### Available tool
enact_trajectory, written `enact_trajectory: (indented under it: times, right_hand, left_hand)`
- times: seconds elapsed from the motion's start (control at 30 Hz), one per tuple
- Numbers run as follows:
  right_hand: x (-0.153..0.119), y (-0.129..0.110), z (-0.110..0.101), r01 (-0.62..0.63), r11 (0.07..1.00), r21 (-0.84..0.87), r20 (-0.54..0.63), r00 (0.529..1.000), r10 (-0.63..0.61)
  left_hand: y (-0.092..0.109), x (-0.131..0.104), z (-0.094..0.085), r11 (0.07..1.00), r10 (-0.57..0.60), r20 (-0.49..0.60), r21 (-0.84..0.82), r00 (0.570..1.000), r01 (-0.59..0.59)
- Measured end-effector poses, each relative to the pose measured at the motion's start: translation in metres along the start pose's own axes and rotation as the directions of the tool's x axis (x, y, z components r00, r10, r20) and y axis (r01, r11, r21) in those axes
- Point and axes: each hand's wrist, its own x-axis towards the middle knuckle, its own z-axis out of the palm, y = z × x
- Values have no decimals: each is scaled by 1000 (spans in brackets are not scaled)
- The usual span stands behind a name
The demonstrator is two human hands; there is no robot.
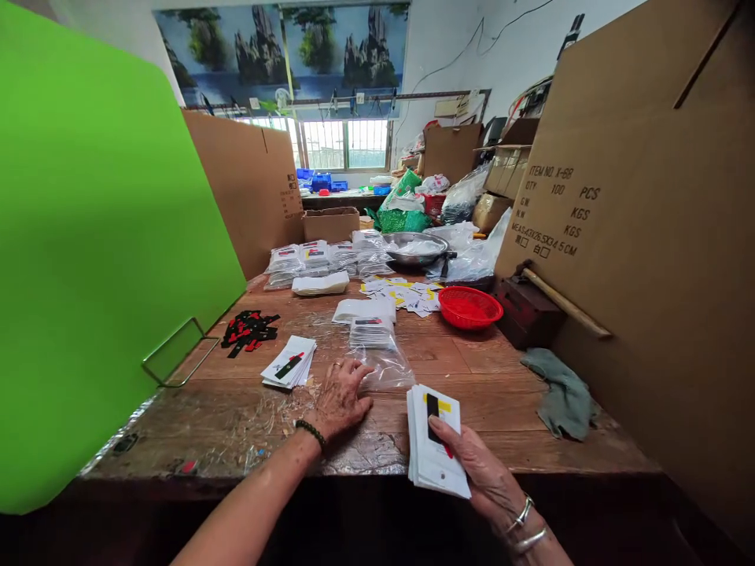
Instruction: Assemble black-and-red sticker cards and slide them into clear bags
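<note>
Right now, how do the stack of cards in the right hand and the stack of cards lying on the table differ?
The held stack is up in the right hand, tilted, whereas the table stack lies on the wood with no hand on it. The held stack's top card shows a yellow patch behind its black strip; the table stack's top card shows none. Both are white cards with a black and red piece on top.

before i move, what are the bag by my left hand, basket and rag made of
The bag looks like thin, glossy plastic film: see-through, wrinkled. The basket seems hard plastic, with red latticed sides. The rag looks like matte cloth, limp and folded; which fibre, I can't tell.
</note>
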Motion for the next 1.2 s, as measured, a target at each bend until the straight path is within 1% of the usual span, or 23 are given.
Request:
enact_trajectory:
  times: [0.07, 0.1, 0.2, 0.3, 0.4, 0.53, 0.63, 0.7, 0.77, 0.83, 0.93, 1.07, 1.13, 1.2]
  right_hand:
    - [-1, 5, 3, -15, 1000, -9, 9, 1000, 15]
    - [-1, 7, 4, -16, 1000, -7, 11, 1000, 16]
    - [-1, 7, 2, -8, 1000, 5, 13, 1000, 7]
    - [0, 6, -4, -16, 1000, 3, 31, 999, 16]
    - [0, 7, -9, -25, 1000, 0, 46, 999, 25]
    - [-1, 10, -11, -21, 1000, -21, 51, 998, 22]
    - [-5, 7, -9, -13, 1000, -14, 45, 999, 14]
    - [-7, 2, -6, 8, 1000, 7, 34, 999, -8]
    - [-8, -5, -1, 33, 999, 29, 25, 999, -34]
    - [-8, -13, 5, 57, 997, 51, 27, 998, -59]
    - [-1, -20, 18, 98, 993, 61, 60, 993, -102]
    - [16, -17, 30, 147, 989, -27, 105, 984, -143]
    - [27, -12, 28, 169, 981, -93, 70, 984, -163]
    - [35, -7, 23, 200, 965, -167, 11, 980, -201]
  left_hand:
    - [-8, 6, 6, 999, 19, 73, 33, 997, -21]
    - [-11, 8, 9, 999, 19, 92, 36, 996, -22]
    - [-19, 13, 13, 1000, 2, 113, -4, 994, -1]
    - [-23, 15, 14, 998, -39, 138, -49, 990, 46]
    - [-18, 15, 12, 992, -77, 148, -84, 986, 90]
    - [-1, 16, 14, 970, -141, 137, -178, 980, 165]
    - [8, 20, 23, 928, -203, 177, -278, 963, 247]
    - [10, 23, 31, 889, -233, 223, -347, 946, 301]
    - [9, 26, 37, 849, -260, 247, -401, 933, 343]
    - [7, 30, 40, 822, -288, 239, -436, 927, 368]
    - [8, 35, 38, 802, -306, 207, -470, 929, 369]
    - [15, 42, 28, 807, -278, 157, -496, 947, 320]
    - [20, 44, 23, 822, -259, 124, -493, 958, 286]
    - [24, 46, 17, 841, -229, 98, -482, 968, 248]
